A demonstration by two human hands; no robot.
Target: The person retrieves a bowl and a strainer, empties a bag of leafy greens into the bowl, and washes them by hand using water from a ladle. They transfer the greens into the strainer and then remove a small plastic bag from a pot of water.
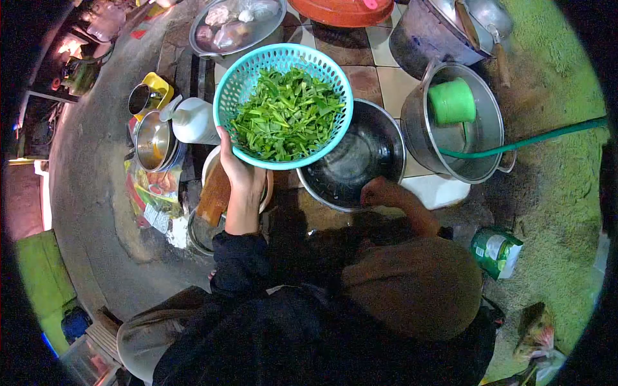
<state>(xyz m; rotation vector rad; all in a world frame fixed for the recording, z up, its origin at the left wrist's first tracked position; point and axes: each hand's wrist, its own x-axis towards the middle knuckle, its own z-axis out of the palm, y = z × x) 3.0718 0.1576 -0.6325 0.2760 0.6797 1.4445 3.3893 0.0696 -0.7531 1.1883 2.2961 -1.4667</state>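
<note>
A turquoise perforated basket full of cut green leaves is held up by my left hand, whose thumb lies on the outside near the rim and whose other fingers are hidden beneath it. Partly behind the basket sits a dark metal basin with a wet, shiny inside. My right hand is closed at the basin's lower right rim; what it grips, if anything, is hidden.
Right: a large pot with a green cup, a green hose and a green packet. Left: a white bottle, metal bowls and a wooden board. Behind: a tray of bagged food and a red lid.
</note>
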